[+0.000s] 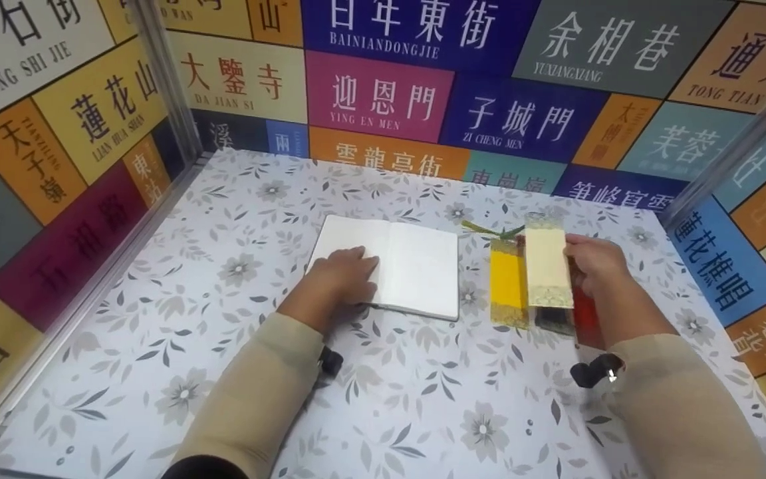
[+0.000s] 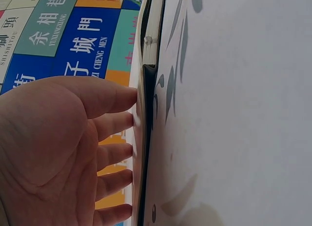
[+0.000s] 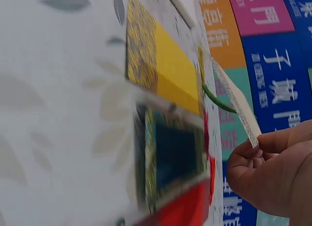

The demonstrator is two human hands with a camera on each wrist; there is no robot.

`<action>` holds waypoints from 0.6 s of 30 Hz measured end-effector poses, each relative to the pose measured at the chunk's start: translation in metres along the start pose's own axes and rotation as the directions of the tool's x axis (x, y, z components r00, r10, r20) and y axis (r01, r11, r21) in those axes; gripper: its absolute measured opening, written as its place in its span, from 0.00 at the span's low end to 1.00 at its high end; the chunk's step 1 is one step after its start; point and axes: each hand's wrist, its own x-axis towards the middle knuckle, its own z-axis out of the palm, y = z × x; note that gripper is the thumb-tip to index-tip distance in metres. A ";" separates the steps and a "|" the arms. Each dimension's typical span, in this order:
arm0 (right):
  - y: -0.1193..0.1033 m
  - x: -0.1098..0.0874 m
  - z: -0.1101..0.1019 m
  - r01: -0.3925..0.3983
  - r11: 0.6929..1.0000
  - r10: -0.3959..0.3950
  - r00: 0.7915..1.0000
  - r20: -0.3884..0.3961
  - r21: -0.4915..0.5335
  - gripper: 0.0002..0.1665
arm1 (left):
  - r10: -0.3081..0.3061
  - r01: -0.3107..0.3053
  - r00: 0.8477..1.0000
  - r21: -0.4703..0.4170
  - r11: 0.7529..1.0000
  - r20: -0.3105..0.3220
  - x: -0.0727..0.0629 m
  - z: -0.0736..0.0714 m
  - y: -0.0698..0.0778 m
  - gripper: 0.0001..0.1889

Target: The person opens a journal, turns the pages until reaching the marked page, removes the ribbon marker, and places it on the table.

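Observation:
An open notebook (image 1: 423, 266) with blank white pages lies on the table. My left hand (image 1: 342, 276) rests on its left page, fingertips (image 2: 119, 155) pressing near the fold. In my right hand (image 1: 599, 263), thumb and fingers pinch the right edge of a cream bookmark (image 1: 548, 256) with patterned ends. The right wrist view shows this bookmark raised above the table. Beneath and beside it lie a yellow bookmark (image 1: 508, 279), a dark bookmark (image 3: 178, 148) with a patterned border, and a red bookmark (image 1: 586, 322) partly hidden by my right hand.
Green tassel cords (image 1: 506, 234) stretch from the top of the bookmarks toward the notebook. A floral cloth (image 1: 383, 399) covers the table. Panels with Chinese place names (image 1: 380, 96) stand along the back and sides, with metal posts (image 1: 167, 80) at the corners.

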 end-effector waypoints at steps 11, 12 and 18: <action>0.020 0.026 -0.097 -0.164 0.986 0.167 0.981 -0.103 0.035 0.37 | -0.026 0.027 0.999 -0.034 0.999 0.023 -0.001 0.000 0.005 0.35; 0.023 0.027 -0.104 -0.173 0.984 0.175 0.979 -0.108 0.035 0.37 | -0.028 0.029 0.999 -0.036 0.999 0.023 -0.002 0.000 0.005 0.35; 0.039 0.029 -0.139 -0.212 0.977 0.209 0.969 -0.130 -0.007 0.40 | -0.012 0.013 1.000 -0.019 1.000 0.008 0.000 0.002 0.005 0.35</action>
